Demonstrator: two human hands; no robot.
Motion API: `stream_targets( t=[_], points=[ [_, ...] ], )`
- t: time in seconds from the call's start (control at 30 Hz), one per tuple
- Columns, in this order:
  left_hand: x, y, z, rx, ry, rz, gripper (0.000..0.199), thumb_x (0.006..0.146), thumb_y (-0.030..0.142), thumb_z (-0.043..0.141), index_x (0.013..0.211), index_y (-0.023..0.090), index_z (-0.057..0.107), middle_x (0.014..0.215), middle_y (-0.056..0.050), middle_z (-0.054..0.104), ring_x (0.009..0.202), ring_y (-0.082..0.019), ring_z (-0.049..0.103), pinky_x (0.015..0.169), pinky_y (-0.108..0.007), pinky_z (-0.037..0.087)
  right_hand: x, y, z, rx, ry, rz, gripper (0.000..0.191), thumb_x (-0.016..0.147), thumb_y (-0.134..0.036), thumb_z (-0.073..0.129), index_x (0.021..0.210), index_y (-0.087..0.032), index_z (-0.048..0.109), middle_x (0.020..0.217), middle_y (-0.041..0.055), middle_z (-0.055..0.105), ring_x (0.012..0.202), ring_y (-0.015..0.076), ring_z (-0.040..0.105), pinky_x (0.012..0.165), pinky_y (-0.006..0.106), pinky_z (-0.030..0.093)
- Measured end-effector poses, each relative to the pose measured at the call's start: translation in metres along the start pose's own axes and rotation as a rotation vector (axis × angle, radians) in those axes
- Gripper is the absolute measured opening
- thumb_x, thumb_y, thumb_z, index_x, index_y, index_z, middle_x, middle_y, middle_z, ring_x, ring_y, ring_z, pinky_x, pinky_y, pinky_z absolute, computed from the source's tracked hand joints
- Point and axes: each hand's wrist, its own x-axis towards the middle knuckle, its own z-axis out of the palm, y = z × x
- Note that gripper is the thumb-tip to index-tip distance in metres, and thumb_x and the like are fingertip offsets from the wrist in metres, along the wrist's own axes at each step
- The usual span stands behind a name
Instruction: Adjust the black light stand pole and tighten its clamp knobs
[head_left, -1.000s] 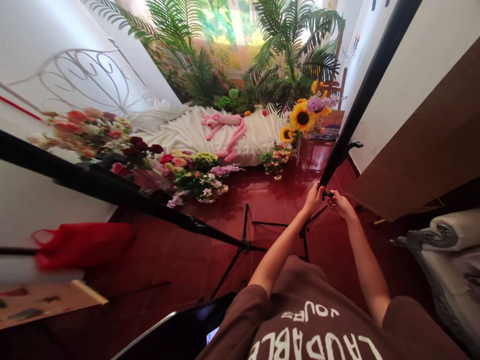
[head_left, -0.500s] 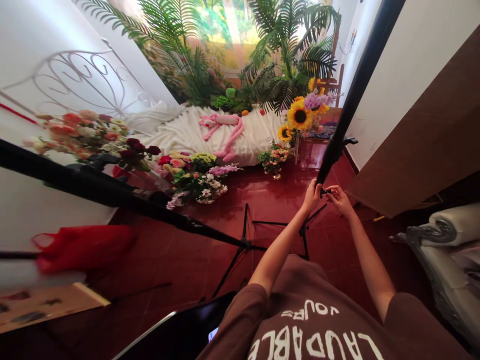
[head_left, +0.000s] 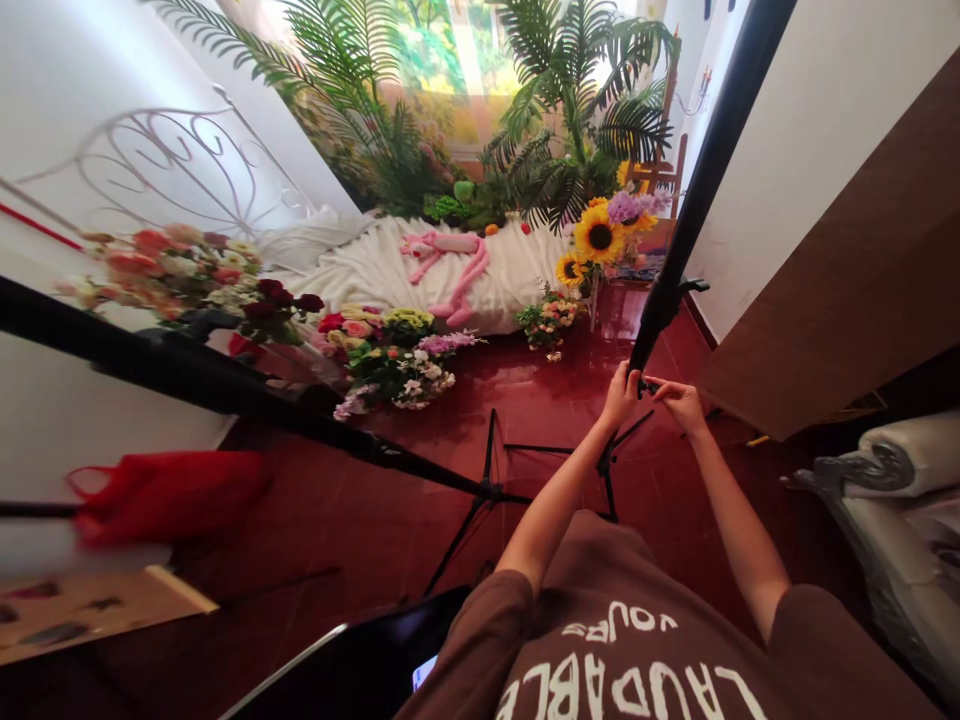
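Note:
A black light stand [head_left: 694, 215] rises from the floor in front of me and leans up toward the top right. My left hand [head_left: 621, 398] is wrapped round its pole, low down. Close beside it, my right hand [head_left: 681, 402] pinches a small black knob [head_left: 646, 386] on the side of the pole, its index finger stretched along it. The knob is partly hidden by the fingers. Farther up the pole, another black lever [head_left: 694, 286] sticks out to the right. The stand's legs are spread on the red floor below my left forearm.
A second black stand [head_left: 285, 400] crosses the left side, its legs [head_left: 487, 490] near the first stand's. Flower bunches [head_left: 405, 350], sunflowers [head_left: 600, 238] and a pink plush toy [head_left: 454, 265] lie round a white-draped bed [head_left: 337, 275]. A red bag [head_left: 172, 495] is at left, a wrapped sofa [head_left: 892, 500] at right.
The right hand's fingers have turned slightly at the knob, the index finger now straighter. My left hand keeps its hold on the pole; the view has shifted a little.

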Motion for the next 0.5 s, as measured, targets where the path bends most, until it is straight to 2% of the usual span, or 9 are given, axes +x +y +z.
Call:
stream_targets(
  t=[0.07,0.17,0.3,0.37,0.43,0.5],
  points=[
    [0.0,-0.001,0.0,0.012,0.013,0.018,0.051,0.091,0.066,0.032,0.093,0.018,0.048,0.079,-0.002,0.055,0.067,-0.011,0.052,0.067,-0.024,0.045,-0.003,0.004,0.003,-0.117,0.039,-0.061,0.016,0.07,-0.025,0.064,0.054,-0.021,0.065,0.112,0.0056,0.073,0.102,0.0241,0.069,0.093,0.039,0.053],
    [0.0,-0.002,0.001,0.017,0.018,0.022,0.051,0.09,0.067,0.033,0.092,0.018,0.048,0.078,-0.001,0.053,0.066,-0.011,0.051,0.066,-0.025,0.044,-0.011,0.007,0.006,-0.29,0.114,-0.089,0.02,0.07,-0.02,0.056,0.052,-0.022,0.065,0.119,0.0032,0.07,0.104,0.0232,0.068,0.096,0.04,0.051],
    [0.001,-0.005,0.001,0.012,0.012,0.017,0.051,0.09,0.067,0.033,0.092,0.019,0.048,0.078,-0.001,0.053,0.065,-0.01,0.05,0.063,-0.024,0.044,-0.017,-0.005,0.01,-0.279,0.201,-0.138,0.021,0.075,-0.022,0.055,0.058,-0.021,0.067,0.123,0.0051,0.068,0.107,0.0235,0.067,0.091,0.041,0.054],
    [0.001,-0.006,0.001,0.016,0.015,0.015,0.051,0.09,0.067,0.033,0.093,0.018,0.048,0.077,-0.001,0.053,0.064,-0.01,0.05,0.063,-0.023,0.044,-0.015,-0.022,0.014,-0.23,0.247,-0.186,0.017,0.079,-0.026,0.057,0.069,-0.02,0.069,0.125,0.0078,0.066,0.109,0.0242,0.065,0.085,0.04,0.057],
    [0.001,-0.007,0.001,0.019,0.009,0.007,0.051,0.09,0.067,0.033,0.094,0.018,0.048,0.075,0.0,0.052,0.062,-0.01,0.05,0.061,-0.023,0.043,-0.007,-0.046,0.019,-0.214,0.272,-0.276,0.015,0.082,-0.03,0.059,0.09,-0.022,0.069,0.126,0.0086,0.064,0.111,0.0236,0.064,0.085,0.04,0.058],
    [0.0,-0.007,0.0,0.031,0.002,-0.004,0.051,0.09,0.066,0.033,0.096,0.018,0.048,0.073,0.001,0.052,0.06,-0.009,0.049,0.059,-0.023,0.042,0.006,-0.076,0.026,-0.238,0.259,-0.425,0.03,0.086,-0.032,0.06,0.115,-0.028,0.063,0.135,0.006,0.057,0.118,0.0217,0.059,0.092,0.04,0.055]
  ],
)
